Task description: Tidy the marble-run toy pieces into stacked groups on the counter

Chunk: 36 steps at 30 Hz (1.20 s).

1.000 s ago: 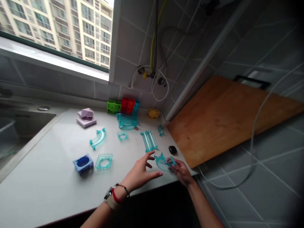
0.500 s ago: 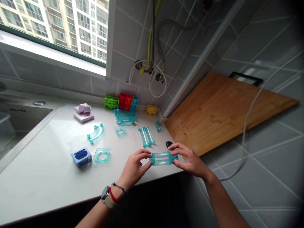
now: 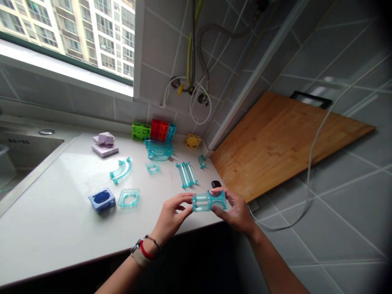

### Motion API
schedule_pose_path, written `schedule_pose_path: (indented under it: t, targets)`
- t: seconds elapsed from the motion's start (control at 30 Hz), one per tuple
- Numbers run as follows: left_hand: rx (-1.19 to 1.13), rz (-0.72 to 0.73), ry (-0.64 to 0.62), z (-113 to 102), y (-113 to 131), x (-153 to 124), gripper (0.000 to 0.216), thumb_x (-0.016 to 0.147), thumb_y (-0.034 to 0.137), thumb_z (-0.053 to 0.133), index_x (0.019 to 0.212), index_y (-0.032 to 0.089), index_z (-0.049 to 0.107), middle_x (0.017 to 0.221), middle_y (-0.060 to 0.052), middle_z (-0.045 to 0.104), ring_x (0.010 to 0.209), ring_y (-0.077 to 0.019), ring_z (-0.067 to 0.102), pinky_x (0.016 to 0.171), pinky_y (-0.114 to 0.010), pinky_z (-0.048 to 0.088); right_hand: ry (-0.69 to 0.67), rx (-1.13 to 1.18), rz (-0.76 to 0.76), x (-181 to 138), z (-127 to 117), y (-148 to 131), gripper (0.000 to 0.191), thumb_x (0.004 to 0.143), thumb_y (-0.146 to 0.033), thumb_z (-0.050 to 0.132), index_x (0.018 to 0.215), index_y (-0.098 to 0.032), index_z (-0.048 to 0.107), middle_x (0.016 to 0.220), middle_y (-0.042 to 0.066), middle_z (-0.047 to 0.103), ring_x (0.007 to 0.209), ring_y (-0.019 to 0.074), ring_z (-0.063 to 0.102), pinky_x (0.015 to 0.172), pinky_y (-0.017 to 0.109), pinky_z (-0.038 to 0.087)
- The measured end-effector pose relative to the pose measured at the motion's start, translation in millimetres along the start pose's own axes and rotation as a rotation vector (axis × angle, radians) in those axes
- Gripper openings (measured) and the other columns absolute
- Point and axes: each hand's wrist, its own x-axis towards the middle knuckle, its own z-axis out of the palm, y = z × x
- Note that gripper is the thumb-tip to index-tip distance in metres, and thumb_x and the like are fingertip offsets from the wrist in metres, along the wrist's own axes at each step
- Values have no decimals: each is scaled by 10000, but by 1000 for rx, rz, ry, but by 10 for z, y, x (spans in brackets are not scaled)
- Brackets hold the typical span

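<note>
Above the counter's front edge, both hands hold a clear teal plastic track piece [image 3: 202, 202]. My left hand [image 3: 174, 212] pinches its left end between thumb and fingers. My right hand [image 3: 237, 210] grips the right end, where a block-like clear teal part with curved cutouts [image 3: 218, 199] sits against the straight section; whether the two are joined I cannot tell. Just beyond the hands lie a straight double-tube teal track [image 3: 186, 174] and a small black object [image 3: 216, 184]. A watch and bracelets circle my left wrist.
On the white counter [image 3: 61, 228] stand a blue block [image 3: 102, 200], clear teal frames [image 3: 129, 198], a curved track [image 3: 121, 170], stacked teal curves [image 3: 159, 149] and lilac pieces [image 3: 105, 145]. Green [image 3: 141, 131], red [image 3: 159, 130] and yellow blocks [image 3: 192, 141] line the wall. A wooden board [image 3: 275, 143] leans right.
My right hand has shifted its hold, and the block-like part at the right end now shows its broad cutout side. My left hand stays on the left end. The view has shifted slightly.
</note>
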Motion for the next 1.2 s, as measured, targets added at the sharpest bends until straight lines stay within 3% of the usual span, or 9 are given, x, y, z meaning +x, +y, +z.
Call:
schedule_pose_path:
  t: [0.1, 0.17, 0.33, 0.43, 0.53, 0.63, 0.77, 0.87, 1.2]
  targets:
    - [106, -104, 12, -13, -66, -48, 495, 880, 370, 728, 1345, 235, 625, 1240, -97, 721, 919, -193, 709, 686, -278, 593, 56, -112, 26, 161, -126, -31, 315, 848, -358, 779, 1109, -236, 652, 1054, 46, 715, 975, 217, 702, 911, 339, 556]
    - [234, -89, -21, -72, -102, -98, 392, 915, 373, 680, 1278, 227, 654, 1167, -81, 740, 879, -184, 700, 684, -276, 579, 29, -177, 11, 414, -254, -36, 313, 857, -363, 763, 1112, -228, 642, 1055, 46, 714, 953, 212, 701, 888, 331, 563]
    - [526, 54, -160, -287, -111, -185, 203, 994, 330, 548, 1063, 244, 718, 965, -26, 743, 744, -152, 664, 727, -285, 518, -181, -476, -87, 1544, -364, 81, 509, 933, -370, 646, 1402, -204, 539, 1214, 91, 690, 1064, 234, 680, 927, 336, 544]
    - [583, 54, -129, -363, -94, -160, 219, 1013, 313, 508, 1014, 240, 713, 930, -24, 740, 731, -151, 660, 712, -279, 492, -427, -833, -52, 2339, -175, 254, 609, 967, -296, 580, 1537, -163, 414, 1330, 148, 627, 1220, 277, 609, 1058, 367, 455]
    - [572, 49, -102, -371, -100, -128, 217, 1018, 296, 491, 991, 240, 698, 946, -26, 742, 820, -167, 686, 745, -271, 493, -649, -906, 13, 3004, 139, 458, 560, 878, -205, 706, 1420, -154, 576, 1314, 141, 663, 1257, 321, 592, 1088, 380, 430]
    - [576, 48, -132, -346, -132, -125, 217, 1013, 277, 484, 975, 236, 694, 914, -31, 736, 812, -175, 697, 729, -266, 498, -894, -942, 120, 3453, 464, 663, 371, 907, -264, 724, 1261, -171, 665, 1289, 94, 675, 1181, 290, 636, 1028, 437, 500]
    - [593, 25, -163, -327, -185, -131, 220, 1001, 252, 481, 953, 237, 695, 874, -38, 725, 786, -186, 703, 706, -268, 505, -1115, -963, 298, 3776, 789, 932, 306, 979, -342, 649, 1230, -169, 640, 1249, 79, 662, 1053, 241, 678, 893, 441, 585]
    - [569, 4, -184, -333, -217, -121, 217, 993, 240, 485, 943, 240, 697, 872, -41, 729, 786, -189, 710, 703, -264, 514, -1187, -942, 389, 3908, 933, 1117, 315, 979, -328, 652, 1247, -165, 626, 1231, 83, 663, 1024, 229, 685, 864, 425, 597]
    - [546, 8, -196, -320, -297, -108, 192, 970, 228, 505, 976, 245, 696, 886, -40, 745, 801, -204, 722, 697, -290, 521, -1119, -843, 278, 4095, 985, 1319, 300, 974, -330, 660, 1222, -163, 646, 1253, 84, 669, 1077, 241, 678, 923, 455, 574]
